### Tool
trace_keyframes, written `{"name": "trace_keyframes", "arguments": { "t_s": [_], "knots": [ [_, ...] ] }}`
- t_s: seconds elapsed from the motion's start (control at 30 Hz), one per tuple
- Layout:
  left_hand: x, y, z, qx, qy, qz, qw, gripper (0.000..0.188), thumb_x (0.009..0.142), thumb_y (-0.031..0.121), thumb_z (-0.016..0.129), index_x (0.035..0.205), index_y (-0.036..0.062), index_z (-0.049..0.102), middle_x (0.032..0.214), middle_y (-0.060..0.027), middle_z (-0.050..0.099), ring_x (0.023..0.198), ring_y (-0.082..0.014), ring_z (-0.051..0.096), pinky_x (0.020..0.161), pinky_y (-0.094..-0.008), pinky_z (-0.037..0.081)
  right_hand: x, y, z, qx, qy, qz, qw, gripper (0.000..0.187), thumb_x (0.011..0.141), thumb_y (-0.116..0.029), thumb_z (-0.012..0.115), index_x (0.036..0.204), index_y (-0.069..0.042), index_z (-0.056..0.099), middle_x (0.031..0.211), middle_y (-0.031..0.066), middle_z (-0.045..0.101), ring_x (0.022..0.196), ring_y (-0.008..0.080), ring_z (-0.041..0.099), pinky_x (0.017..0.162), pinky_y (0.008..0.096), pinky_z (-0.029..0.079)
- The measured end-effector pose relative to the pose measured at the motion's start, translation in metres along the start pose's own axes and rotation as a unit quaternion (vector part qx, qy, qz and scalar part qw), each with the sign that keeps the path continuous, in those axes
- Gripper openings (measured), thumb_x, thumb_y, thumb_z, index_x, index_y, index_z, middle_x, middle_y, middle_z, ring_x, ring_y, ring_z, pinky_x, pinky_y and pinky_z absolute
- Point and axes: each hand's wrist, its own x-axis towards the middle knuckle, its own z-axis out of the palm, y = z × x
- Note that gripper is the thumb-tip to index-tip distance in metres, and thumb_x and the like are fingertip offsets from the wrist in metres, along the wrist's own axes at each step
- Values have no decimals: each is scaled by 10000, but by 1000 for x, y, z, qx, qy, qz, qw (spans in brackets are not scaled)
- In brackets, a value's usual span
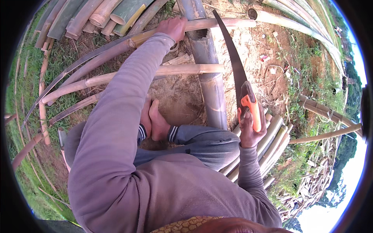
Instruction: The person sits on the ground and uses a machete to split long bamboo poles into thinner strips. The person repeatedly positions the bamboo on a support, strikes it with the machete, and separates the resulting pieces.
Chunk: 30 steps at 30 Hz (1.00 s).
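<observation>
The left hand (pixel 171 30) clenches a bamboo pole (pixel 231 23) lying across the thick dark log (pixel 211 87), fingertips hidden. Right of the log, the right hand (pixel 251 131) grips an orange-handled saw (pixel 235 58); its blade overlaps the pole, contact unclear. Any lettering there is unreadable. A trouser leg (pixel 206 143) meets the log's lower end.

Cut bamboo lengths (pixel 83 17), green and tan, lie stacked at the upper left; long pale poles (pixel 299 22) curve across the upper right; a small reddish scrap (pixel 264 58) sits on the earth (pixel 279 44) below them; a thick pole (pixel 320 110) and a thinner pole (pixel 330 133) converge at the right edge; a heap of offcuts (pixel 312 191) spreads lower right; grass (pixel 27 159) lines the left.
</observation>
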Motion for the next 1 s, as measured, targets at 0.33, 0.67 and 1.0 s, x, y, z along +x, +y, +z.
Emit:
{"name": "trace_keyframes", "arguments": {
  "t_s": [0.33, 0.67, 1.0],
  "knots": [
    [14, 3, 4, -10, 3, 22, 1000, 538, 814, 323, 892, 1228, 68, 662, 1229, -172, 709, 1185, -373, 704, 982, -516, 578, 157, 23, 88, -68, -8, -26, 997, 452, 986, -195, 778, 1338, 68, 671, 1145, 113, 757, 1024, 119, 669, 897, 285, 550],
    [31, 1, -10, -1, -105, -26, 994, 441, 867, 370, 784, 1226, 121, 723, 1192, -140, 762, 1126, -347, 738, 983, -506, 577, 31, 22, 16, -168, 34, -111, 979, 484, 991, -123, 754, 1412, 71, 617, 1345, 190, 694, 1210, 243, 678, 1036, 380, 540],
    [10, -9, 17, 8, 102, 49, 994, 601, 893, 606, 746, 1197, 88, 713, 1243, -163, 720, 1089, -387, 737, 967, -501, 578, 47, 14, 11, -58, 24, -27, 998, 465, 1002, -185, 749, 1372, 74, 636, 1256, 152, 721, 1152, 198, 683, 949, 340, 584]
  ]
}}
